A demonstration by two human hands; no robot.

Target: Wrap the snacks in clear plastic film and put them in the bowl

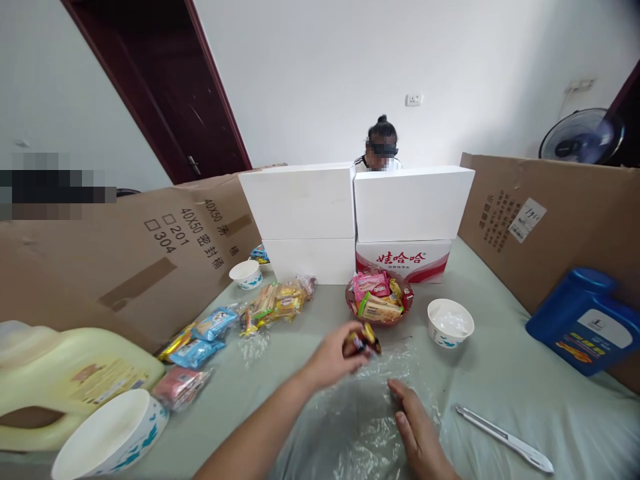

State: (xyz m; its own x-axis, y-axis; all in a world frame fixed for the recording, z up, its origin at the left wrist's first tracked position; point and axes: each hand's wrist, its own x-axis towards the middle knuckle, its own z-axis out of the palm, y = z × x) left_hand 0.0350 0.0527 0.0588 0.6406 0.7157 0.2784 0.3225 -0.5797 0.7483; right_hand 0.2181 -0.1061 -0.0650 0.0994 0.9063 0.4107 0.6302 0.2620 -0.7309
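Two paper bowls [451, 322] flank the snack dish [379, 301].

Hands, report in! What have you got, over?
Left hand pinching a small snack packet. Right hand flat on the clear plastic bag. Red snack bowl just beyond. Over.

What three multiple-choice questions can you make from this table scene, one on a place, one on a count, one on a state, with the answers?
1. Where is the blue jug?
A. by the right cardboard wall
B. in the red bowl
C. on the white boxes

2. How many white bowls show?
A. one
B. three
C. five

3. What is the left hand doing?
A. lying flat and empty
B. pinching a small snack
C. gripping the cutter

Answers:
1 A, it stands against the cardboard at right.
2 B, two far, one near left.
3 B, its fingers close on the wrapper.
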